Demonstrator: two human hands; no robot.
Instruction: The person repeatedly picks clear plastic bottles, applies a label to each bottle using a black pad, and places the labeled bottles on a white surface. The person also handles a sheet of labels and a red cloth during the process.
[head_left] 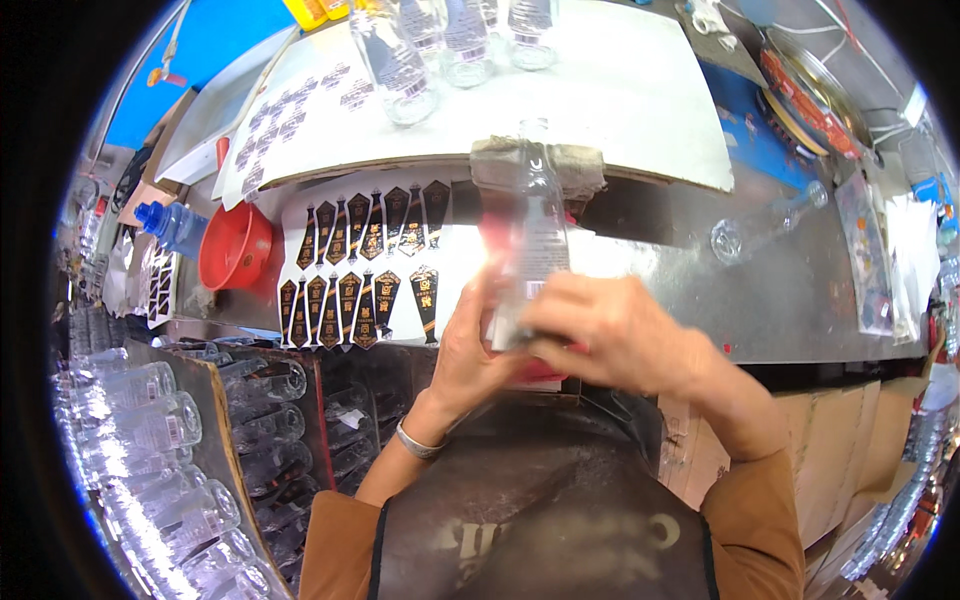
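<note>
A clear glass bottle (541, 215) lies in front of me, its neck pointing away and resting on a worn padded block (490, 168). Curled along the left side of its base is my left hand (468, 345), with a bangle at the wrist. My right hand (615, 325) has its fingers bent in and closed over the bottle's lower right side; motion blurs them. Something pink-red (540, 372) shows beneath the hands, too smeared to name. Left of the bottle lies a sheet of black and gold tie-shaped labels (370, 305), with some gaps in its rows.
Several clear bottles stand on the white raised board (640, 110), beside a sheet of small printed labels (285, 115). A red plastic tub (235, 250) and a blue-capped bottle (175, 225) are at left. Another glass bottle (765, 225) lies at right. Crates of bottles (265, 430) fill the lower left.
</note>
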